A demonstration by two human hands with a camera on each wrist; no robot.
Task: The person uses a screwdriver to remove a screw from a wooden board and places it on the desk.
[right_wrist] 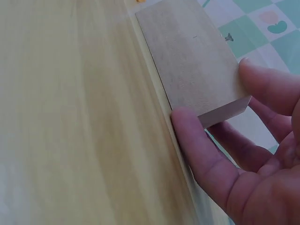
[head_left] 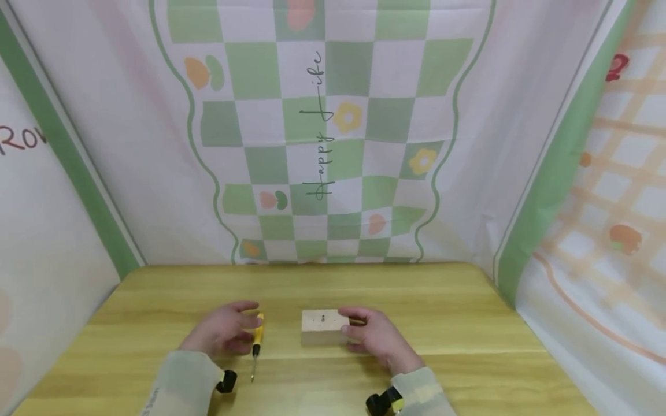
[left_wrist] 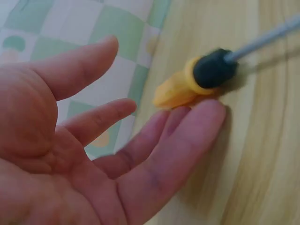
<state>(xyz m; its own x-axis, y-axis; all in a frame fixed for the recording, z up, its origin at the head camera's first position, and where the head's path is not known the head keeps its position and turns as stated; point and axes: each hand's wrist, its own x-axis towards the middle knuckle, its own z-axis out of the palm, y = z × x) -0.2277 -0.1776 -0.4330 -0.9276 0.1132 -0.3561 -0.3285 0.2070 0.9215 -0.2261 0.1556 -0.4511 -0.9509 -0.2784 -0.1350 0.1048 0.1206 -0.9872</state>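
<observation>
A screwdriver (head_left: pixel 258 336) with a yellow handle, black collar and metal shaft lies to the right of my left hand (head_left: pixel 225 330), its tip toward me. The left wrist view shows that hand's fingers loosely extended, with fingertips right at the yellow handle (left_wrist: pixel 176 91) and the thumb apart from it. Right of the screwdriver, a pale wooden block (head_left: pixel 319 335) has a small dark screw (head_left: pixel 323 318) standing up from its top face. My right hand (head_left: pixel 377 338) grips the block's right end, thumb and fingers on opposite sides, as the right wrist view shows.
The wood-grain table (head_left: pixel 291 393) has its far edge against a hanging cloth (head_left: pixel 354 69) with green and white checks. More printed cloth hangs at left and right. Black wrist cameras (head_left: pixel 226 381) sit at both sleeve cuffs.
</observation>
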